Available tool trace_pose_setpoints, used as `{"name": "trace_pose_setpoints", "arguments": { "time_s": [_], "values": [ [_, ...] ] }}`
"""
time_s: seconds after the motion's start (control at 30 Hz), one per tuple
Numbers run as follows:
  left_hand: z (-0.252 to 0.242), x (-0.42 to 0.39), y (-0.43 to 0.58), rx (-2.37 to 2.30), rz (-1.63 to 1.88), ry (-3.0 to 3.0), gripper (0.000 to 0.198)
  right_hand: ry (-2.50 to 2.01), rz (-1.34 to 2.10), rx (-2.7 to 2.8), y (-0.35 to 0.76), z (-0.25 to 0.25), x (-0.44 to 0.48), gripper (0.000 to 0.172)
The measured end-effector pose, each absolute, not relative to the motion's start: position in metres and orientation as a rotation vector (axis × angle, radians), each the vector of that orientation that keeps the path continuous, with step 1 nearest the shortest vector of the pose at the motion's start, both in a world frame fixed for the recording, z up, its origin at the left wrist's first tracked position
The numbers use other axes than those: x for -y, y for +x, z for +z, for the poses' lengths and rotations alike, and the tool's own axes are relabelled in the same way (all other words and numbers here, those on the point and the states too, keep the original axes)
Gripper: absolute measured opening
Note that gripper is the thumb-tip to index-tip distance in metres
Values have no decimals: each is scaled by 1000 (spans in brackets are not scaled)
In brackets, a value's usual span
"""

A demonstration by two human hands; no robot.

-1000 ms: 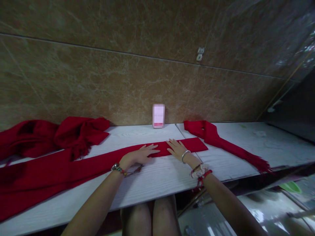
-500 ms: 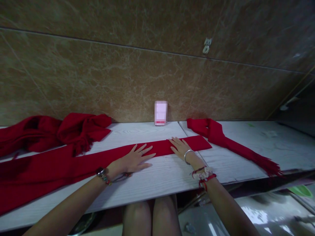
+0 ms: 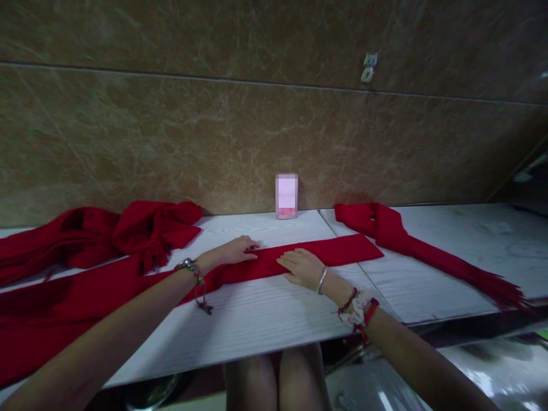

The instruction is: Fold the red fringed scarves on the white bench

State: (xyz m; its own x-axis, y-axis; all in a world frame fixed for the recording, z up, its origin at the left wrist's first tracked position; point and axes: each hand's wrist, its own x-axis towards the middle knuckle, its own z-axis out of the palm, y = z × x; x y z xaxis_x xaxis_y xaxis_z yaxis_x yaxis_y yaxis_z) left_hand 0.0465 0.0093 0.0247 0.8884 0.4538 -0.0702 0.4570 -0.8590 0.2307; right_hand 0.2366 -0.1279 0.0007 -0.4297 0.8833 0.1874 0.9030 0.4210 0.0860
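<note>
A long red scarf (image 3: 325,251) lies folded into a narrow band across the white tabletop, widening towards the left. My left hand (image 3: 235,249) is at the band's far edge, its fingers curled and its thumb close to them, pinching the cloth there. Below that hand the fabric is slightly rumpled. Just to the right, my right hand (image 3: 302,267) rests on the band with fingers stretched out and flat. A silver bangle and cloth bands circle the right wrist; a watch and a beaded string are on the left.
Another red cloth with fringe (image 3: 154,228) is heaped at the back left. A fringed red strip (image 3: 428,251) lies on the right, its end at the front edge. A phone with a blurred screen (image 3: 286,197) leans on the brown tiled wall (image 3: 214,142). The white table (image 3: 240,319) has a seam.
My left hand has gone from lying spread on the band to curling at its far edge. My right hand has slid a little left along the cloth. The view has shifted slightly.
</note>
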Motion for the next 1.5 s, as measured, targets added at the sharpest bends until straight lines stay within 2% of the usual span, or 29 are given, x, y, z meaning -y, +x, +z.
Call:
{"name": "trace_pose_setpoints", "arguments": {
  "time_s": [0.1, 0.23, 0.43, 0.57, 0.73, 0.9, 1.03, 1.17, 1.5],
  "values": [
    [27, -14, 61, -855, -102, 2643, 27, -1634, -301, 2641, 227, 10, 124, 33],
    [32, -17, 76, -838, -219, 2550, 17, -1654, -277, 2750, 221, 19, 125, 29],
    [32, -21, 86, -804, -184, 2491, 18, -1713, -340, 2820, 208, 25, 123, 27],
    [27, -22, 87, -817, -155, 2489, 16, -1814, -417, 2678, 196, 15, 116, 26],
    [27, -22, 85, -777, -113, 2465, 17, -1707, -569, 2542, 197, 6, 118, 23],
    [35, -22, 82, -681, 4, 2167, 27, -1672, -638, 2486, 205, 12, 127, 31],
    [50, -22, 86, -573, 155, 1867, 32, -1803, -553, 2358, 213, 26, 132, 42],
    [74, -24, 107, -529, 175, 1786, 27, -1899, -351, 2140, 225, 47, 134, 49],
    [116, -12, 202, -337, 184, 1884, 17, -1803, -153, 1751, 296, 95, 157, 42]
  ]
}}
